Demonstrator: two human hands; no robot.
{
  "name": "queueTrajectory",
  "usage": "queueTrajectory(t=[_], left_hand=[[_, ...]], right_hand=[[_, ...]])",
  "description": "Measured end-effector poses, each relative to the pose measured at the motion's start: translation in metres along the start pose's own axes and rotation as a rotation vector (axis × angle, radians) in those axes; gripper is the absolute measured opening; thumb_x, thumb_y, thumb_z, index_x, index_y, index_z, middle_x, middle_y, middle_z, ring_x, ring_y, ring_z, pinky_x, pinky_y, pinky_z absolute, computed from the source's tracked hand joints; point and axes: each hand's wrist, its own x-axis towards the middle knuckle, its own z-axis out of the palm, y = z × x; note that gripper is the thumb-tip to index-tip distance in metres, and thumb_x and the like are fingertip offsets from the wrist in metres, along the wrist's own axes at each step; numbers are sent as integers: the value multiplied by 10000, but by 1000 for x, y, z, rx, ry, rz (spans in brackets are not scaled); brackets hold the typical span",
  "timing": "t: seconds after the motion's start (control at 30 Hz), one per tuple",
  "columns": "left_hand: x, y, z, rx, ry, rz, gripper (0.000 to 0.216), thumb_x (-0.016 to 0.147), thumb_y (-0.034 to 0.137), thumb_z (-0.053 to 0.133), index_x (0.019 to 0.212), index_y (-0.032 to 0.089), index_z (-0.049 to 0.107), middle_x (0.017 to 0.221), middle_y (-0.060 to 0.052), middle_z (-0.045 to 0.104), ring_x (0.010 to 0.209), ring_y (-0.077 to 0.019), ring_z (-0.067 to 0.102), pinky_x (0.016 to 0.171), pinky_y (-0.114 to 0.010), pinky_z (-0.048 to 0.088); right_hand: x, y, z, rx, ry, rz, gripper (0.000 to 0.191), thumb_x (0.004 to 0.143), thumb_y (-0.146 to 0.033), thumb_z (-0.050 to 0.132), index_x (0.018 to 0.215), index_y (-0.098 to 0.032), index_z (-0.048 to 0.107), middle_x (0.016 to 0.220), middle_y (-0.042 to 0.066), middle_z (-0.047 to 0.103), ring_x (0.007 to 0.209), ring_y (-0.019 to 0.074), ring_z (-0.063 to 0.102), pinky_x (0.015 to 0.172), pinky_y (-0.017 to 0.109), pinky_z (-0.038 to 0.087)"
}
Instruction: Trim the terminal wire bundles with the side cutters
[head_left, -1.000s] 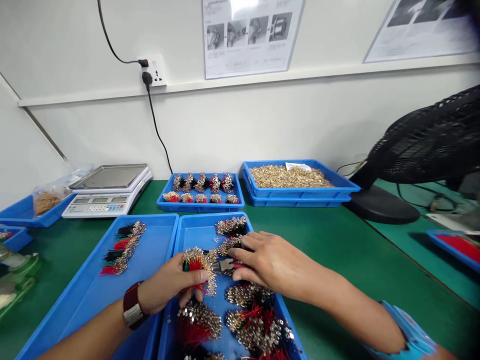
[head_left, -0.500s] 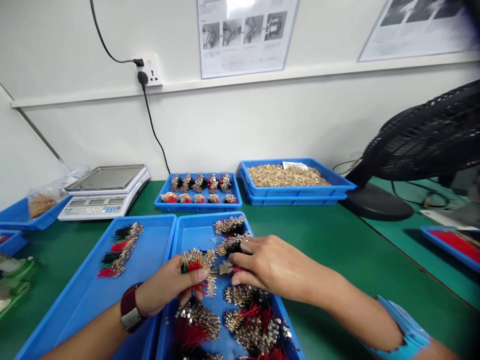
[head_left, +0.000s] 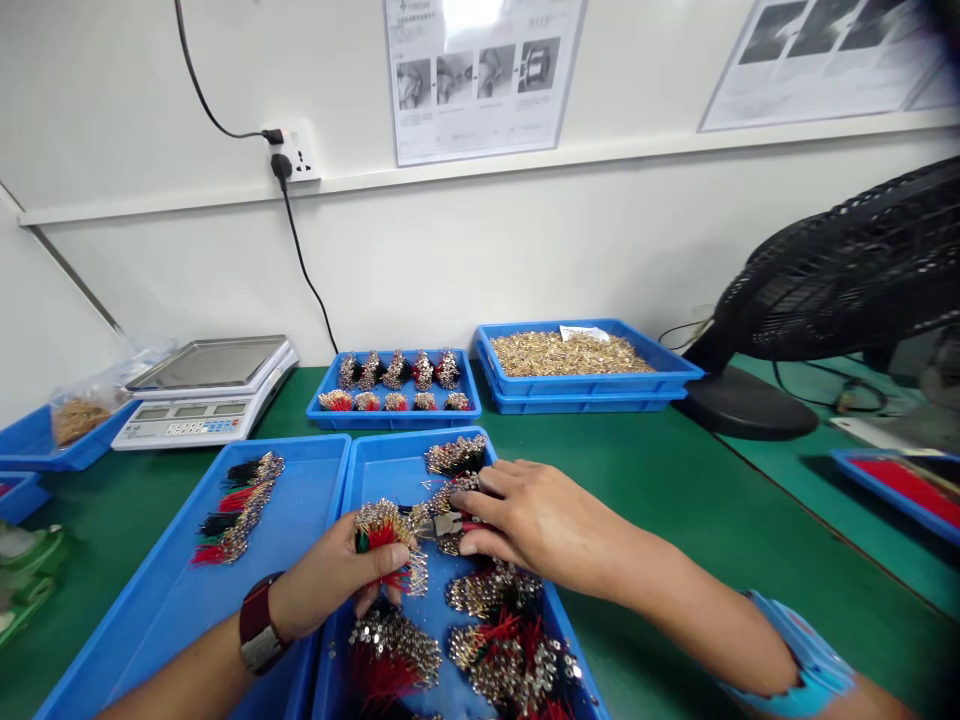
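Bristling bundle [head_left: 384,522], red wires [head_left: 381,535], gold metal tips [head_left: 418,575]

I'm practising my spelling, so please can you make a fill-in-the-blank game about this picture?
The right hand holds a pair of ____.
The left hand holds mostly ____ wires.
The electric fan is coloured ____.
The weighing scale stands on a ____ tabletop.

Missing words: pliers; red; black; green.

The left grip [head_left: 346,572] holds a red-tufted bundle [head_left: 388,530], the right grip [head_left: 536,515] what look like pliers [head_left: 448,525].
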Motion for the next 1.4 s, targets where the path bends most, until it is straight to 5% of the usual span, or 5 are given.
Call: queueTrajectory(t=[0.9,1.17,1.4], left_hand=[[3,-2,-2,9,-51,25,526,733,646,803,839,168,612,615,-2,704,429,-81,487,399,-192,344],[0,-3,1,6,22,6,554,761,660,775,923,175,562,658,3,733,429,-72,485,437,-198,351],[0,0,3,-30,3,11,499,807,614,756,926,163,578,663,1,740,382,-45,450,409,-183,309]], right_hand=[[0,1,-1,106,-59,-19,579,1065,-606,308,1112,-162,676,872,78,626,761,205,565,689,357,400],[1,0,-1,87,-81,-28,524,1074,-588,322,900,-188,612,759,32,591,670,166,502,610,335,294],[1,-1,-1,28,10,24,542,1069,-599,322,1054,-183,670,797,40,589,662,177,501,619,337,305]])
